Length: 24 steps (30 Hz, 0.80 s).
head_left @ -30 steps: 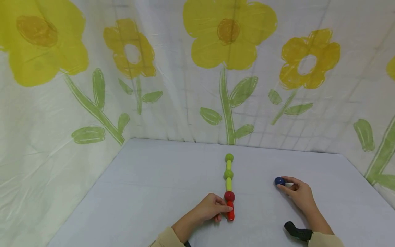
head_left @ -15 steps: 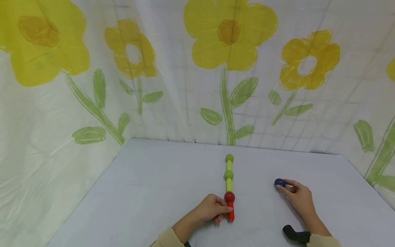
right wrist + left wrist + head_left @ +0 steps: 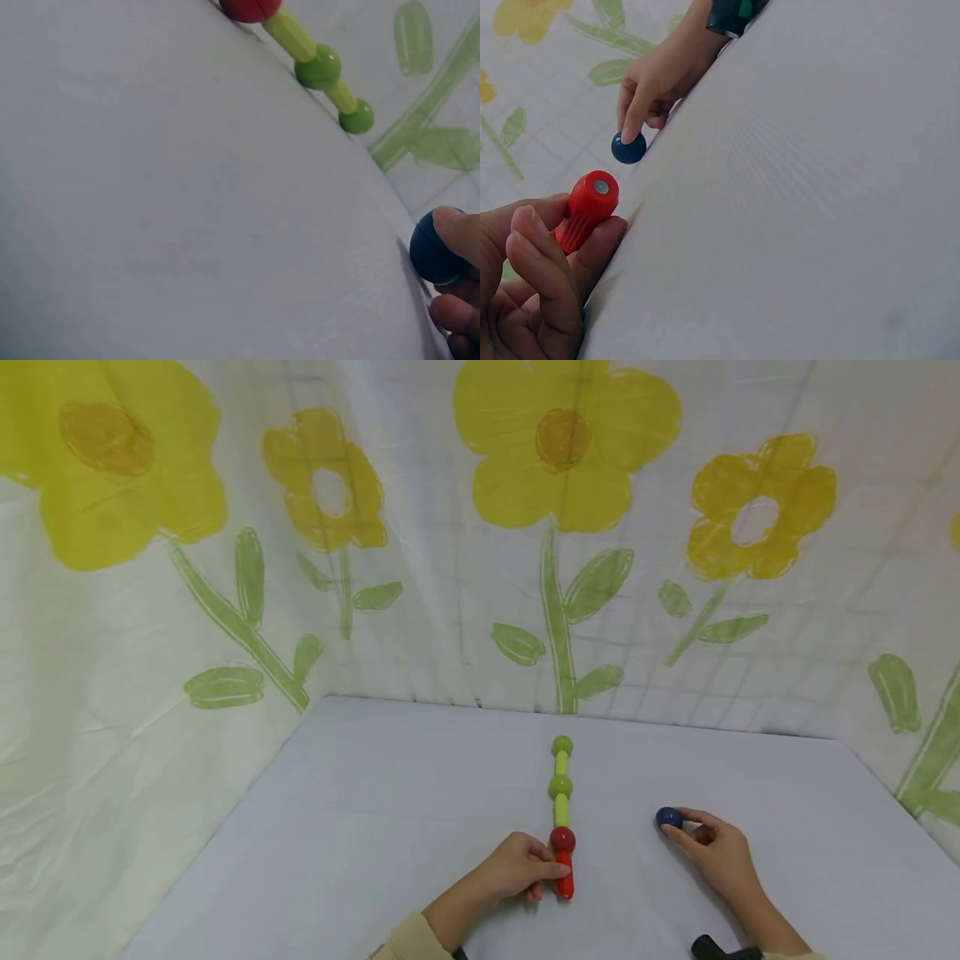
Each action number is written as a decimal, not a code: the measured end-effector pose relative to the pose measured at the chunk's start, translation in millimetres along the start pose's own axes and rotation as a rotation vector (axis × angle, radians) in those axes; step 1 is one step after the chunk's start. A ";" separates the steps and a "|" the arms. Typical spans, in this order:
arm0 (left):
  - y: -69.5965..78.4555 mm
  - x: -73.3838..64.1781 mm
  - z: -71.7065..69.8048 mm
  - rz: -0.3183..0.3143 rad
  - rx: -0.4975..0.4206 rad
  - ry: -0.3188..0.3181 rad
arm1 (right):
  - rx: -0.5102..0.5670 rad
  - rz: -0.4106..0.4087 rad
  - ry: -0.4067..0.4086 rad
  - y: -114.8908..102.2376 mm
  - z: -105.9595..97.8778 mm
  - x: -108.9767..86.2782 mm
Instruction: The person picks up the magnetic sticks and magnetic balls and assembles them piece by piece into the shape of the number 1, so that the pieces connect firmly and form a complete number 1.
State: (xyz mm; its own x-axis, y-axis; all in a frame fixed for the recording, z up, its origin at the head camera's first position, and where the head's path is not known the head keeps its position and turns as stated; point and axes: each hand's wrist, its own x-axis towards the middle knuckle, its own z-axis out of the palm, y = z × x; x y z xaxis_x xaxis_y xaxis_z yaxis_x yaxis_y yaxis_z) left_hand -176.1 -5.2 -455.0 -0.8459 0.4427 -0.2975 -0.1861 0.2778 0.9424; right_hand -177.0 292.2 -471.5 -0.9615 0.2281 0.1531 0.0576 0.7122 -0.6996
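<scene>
A straight chain of toy pieces lies on the table, running away from me. At its near end is a red rod (image 3: 566, 885), joined to a red ball (image 3: 562, 839). Beyond it come a yellow-green rod (image 3: 561, 811), a green ball (image 3: 560, 787), another yellow-green rod and a far green ball (image 3: 562, 745). My left hand (image 3: 517, 867) pinches the red rod between thumb and fingers; the left wrist view shows a silvery disc in the rod's bare end (image 3: 601, 187). To the right of the chain, my right hand (image 3: 716, 852) pinches a dark blue ball (image 3: 435, 251) between thumb and fingers.
The table (image 3: 360, 793) has a pale, smooth covering. Behind it hangs a white curtain (image 3: 420, 635) printed with yellow flowers. A black device (image 3: 720, 948) is strapped at the right wrist, low in the head view.
My right hand has brought the blue ball slightly nearer to me and toward the chain. The left hand keeps its pinch on the red rod. The head view has shifted a little.
</scene>
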 end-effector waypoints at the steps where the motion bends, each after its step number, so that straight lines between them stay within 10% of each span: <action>1: -0.1 0.3 -0.1 0.000 -0.001 -0.001 | 0.007 0.000 -0.010 -1.6 0.6 -2.2; 24: 0.4 -0.9 0.2 0.001 0.006 -0.009 | 0.083 -0.047 -0.065 -25.7 18.6 -49.5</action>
State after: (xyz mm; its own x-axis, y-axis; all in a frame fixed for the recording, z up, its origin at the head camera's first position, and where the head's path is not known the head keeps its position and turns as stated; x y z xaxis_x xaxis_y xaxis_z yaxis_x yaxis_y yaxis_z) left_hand -175.4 -5.3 -454.5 -0.8415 0.4505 -0.2982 -0.1822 0.2830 0.9417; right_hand -135.8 250.3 -474.1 -0.9783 0.1500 0.1430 -0.0078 0.6629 -0.7486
